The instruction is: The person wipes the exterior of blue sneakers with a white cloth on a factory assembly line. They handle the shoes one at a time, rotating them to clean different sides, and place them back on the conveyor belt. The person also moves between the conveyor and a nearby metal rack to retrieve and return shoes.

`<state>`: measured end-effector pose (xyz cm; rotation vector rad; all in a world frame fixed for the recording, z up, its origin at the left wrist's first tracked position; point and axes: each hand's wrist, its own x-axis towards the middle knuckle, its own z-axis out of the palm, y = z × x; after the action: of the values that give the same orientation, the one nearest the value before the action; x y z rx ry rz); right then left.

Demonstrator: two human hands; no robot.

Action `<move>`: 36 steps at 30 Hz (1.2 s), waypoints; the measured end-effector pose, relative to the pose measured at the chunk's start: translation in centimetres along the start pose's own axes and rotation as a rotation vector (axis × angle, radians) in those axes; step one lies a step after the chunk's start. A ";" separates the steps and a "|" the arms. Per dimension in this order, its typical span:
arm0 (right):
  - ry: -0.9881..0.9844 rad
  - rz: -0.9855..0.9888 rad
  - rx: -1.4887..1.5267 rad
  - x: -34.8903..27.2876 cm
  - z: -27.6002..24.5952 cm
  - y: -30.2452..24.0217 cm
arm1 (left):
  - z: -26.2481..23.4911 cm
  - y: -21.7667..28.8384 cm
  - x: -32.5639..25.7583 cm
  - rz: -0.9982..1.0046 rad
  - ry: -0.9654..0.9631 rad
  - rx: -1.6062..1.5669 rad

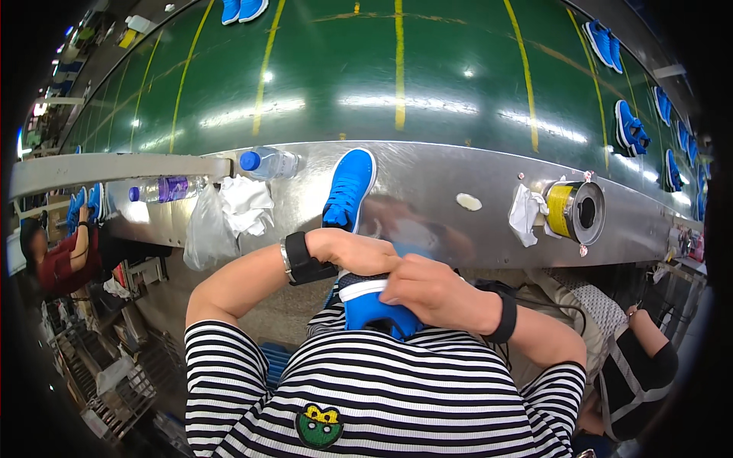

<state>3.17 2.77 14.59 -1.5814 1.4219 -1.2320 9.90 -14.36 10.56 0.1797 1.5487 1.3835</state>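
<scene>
A blue sneaker with a white sole edge is close against my striped shirt, its opening toward me. My right hand is closed on its right side, the thumb pressed to the blue upper. Over the sneaker's far edge, my left hand is curled, its fingertips meeting my right hand; what they grip is hidden. A second blue sneaker lies on the metal ledge just beyond my left hand, toe pointing away.
A green belt with yellow lines carries several blue sneakers. On the ledge are a bottle, crumpled white paper, a plastic bag and a yellow-labelled can. Other people sit at left and right.
</scene>
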 end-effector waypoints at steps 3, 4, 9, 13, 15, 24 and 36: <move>-0.046 0.042 -0.008 -1.2 -0.7 -0.2 | -0.3 0.7 0.0 0.019 -0.023 0.134; -0.038 0.007 -0.007 -0.8 -0.5 -0.3 | -0.3 0.3 0.2 0.055 -0.031 0.118; -0.077 -0.125 -0.053 1.9 0.7 -1.0 | -0.1 -0.6 0.8 0.234 -0.069 0.031; -0.073 -0.004 -0.036 -1.1 -0.6 0.0 | -0.1 -0.5 0.3 0.103 0.012 0.149; -0.037 -0.039 -0.038 -0.8 -0.4 0.0 | -0.2 0.1 -0.1 0.097 0.008 0.193; 0.109 0.079 -0.191 -2.6 -0.1 1.1 | -0.2 0.0 -0.9 0.001 0.048 0.032; 0.779 0.772 0.218 -7.0 -4.1 0.7 | 0.5 -0.9 -4.0 -0.057 0.196 -0.255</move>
<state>-0.66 9.97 13.84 -0.2758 1.9964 -1.4677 12.65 -17.03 12.18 -0.1588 1.5049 1.5749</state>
